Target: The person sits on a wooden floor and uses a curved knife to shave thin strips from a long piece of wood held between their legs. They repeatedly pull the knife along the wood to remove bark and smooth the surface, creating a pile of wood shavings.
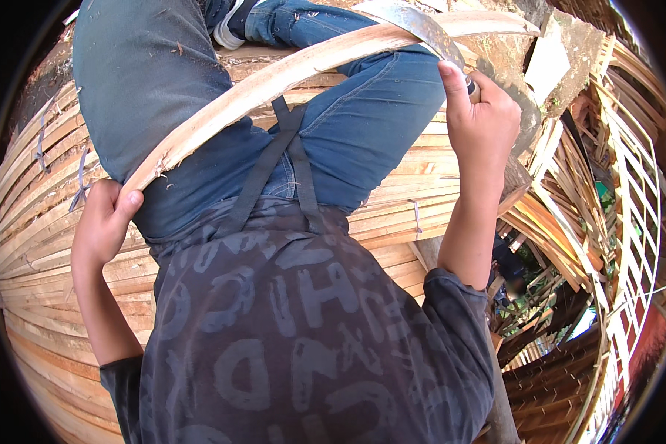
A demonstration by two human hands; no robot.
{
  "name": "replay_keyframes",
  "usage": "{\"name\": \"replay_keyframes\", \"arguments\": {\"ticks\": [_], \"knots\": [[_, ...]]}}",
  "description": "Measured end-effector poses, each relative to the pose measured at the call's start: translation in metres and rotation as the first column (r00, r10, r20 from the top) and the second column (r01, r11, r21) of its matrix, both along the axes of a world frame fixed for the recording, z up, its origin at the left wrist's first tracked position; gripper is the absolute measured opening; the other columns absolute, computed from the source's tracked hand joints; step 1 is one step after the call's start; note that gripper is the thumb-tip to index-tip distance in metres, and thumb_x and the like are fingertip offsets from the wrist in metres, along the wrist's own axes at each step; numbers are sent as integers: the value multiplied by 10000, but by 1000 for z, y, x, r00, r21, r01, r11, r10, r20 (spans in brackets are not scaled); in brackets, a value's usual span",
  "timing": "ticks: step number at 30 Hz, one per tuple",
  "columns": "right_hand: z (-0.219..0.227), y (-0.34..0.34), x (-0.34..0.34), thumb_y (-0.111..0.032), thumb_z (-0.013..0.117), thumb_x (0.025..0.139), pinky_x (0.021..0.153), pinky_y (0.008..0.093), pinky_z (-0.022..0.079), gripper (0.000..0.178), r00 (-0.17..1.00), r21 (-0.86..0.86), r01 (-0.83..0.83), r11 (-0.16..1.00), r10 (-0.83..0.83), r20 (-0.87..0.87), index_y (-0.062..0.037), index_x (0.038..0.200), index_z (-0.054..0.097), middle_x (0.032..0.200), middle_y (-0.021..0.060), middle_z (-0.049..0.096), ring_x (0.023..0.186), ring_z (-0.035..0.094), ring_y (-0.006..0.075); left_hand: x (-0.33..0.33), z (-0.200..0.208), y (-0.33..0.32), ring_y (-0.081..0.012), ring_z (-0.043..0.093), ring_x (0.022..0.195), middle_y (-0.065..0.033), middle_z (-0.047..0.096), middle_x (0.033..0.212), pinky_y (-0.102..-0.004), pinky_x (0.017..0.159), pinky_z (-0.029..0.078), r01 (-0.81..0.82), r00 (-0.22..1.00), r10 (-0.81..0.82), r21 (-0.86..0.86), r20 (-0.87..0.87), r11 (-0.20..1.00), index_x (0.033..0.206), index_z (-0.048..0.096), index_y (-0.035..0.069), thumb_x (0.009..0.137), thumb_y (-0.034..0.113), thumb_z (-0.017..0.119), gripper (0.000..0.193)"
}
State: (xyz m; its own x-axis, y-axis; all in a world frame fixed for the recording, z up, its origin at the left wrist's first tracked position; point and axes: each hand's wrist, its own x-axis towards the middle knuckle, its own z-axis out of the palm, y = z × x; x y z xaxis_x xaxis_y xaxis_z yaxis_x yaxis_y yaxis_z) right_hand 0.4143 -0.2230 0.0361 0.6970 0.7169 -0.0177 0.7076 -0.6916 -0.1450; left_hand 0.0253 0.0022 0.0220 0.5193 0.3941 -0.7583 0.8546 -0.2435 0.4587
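Note:
A long pale wooden strip (251, 89) slants across my lap, from low at the left to the top right. Its near end sits in my left hand (105, 214), which is closed round it with the thumb on top. My right hand (482, 118) is wrapped round the handle of a big curved knife (419, 31), thumb laid up along it. The knife's blade crosses the strip near the strip's far part and appears to touch it. Most of the handle is hidden in my fist. A loose splinter hangs off the strip near my left hand.
Rows of wooden slats (44, 274) lie beneath me, some tied with thin strings. At the right are bundles of thin strips (555, 237) and a woven lattice (636, 192). My bent legs in blue jeans (392, 111) lie under the strip. A stone block (570, 63) stands beyond my right hand.

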Motion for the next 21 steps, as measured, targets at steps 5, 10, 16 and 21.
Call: {"name": "replay_keyframes", "arguments": {"ticks": [5,10,16,21], "knots": [[-4,-4,10,-656,639,748,532,369,483,651,997,-27,68,997,-67,34,-10,793,713,540,149,587,532,610,314,3,1,0,-160,351,614,-79,341,613,-358,550,332,-24,1000,24,-30,3,999,650,396,-33,872,560,541,650],[-4,-6,27,-677,622,746,538,377,487,666,988,-55,75,996,-67,139,-18,785,715,542,140,594,546,619,312,3,-1,-2,-145,338,578,-66,324,565,-362,508,312,-48,998,50,-51,41,998,610,386,-29,881,560,532,665],[-7,-2,42,-697,596,749,549,388,491,681,978,-62,125,990,-113,175,-26,745,711,609,148,630,570,630,317,12,0,-7,-132,299,555,-38,278,544,-355,478,285,-95,992,100,-68,82,993,590,366,-20,886,558,530,670],[2,-32,112,-686,503,817,661,470,456,751,815,-79,574,815,-558,160,35,715,684,676,204,637,672,613,341,-4,-4,-4,-141,353,623,-55,342,621,-341,543,341,-80,996,82,-68,29,994,670,404,-28,888,586,512,661]]}}
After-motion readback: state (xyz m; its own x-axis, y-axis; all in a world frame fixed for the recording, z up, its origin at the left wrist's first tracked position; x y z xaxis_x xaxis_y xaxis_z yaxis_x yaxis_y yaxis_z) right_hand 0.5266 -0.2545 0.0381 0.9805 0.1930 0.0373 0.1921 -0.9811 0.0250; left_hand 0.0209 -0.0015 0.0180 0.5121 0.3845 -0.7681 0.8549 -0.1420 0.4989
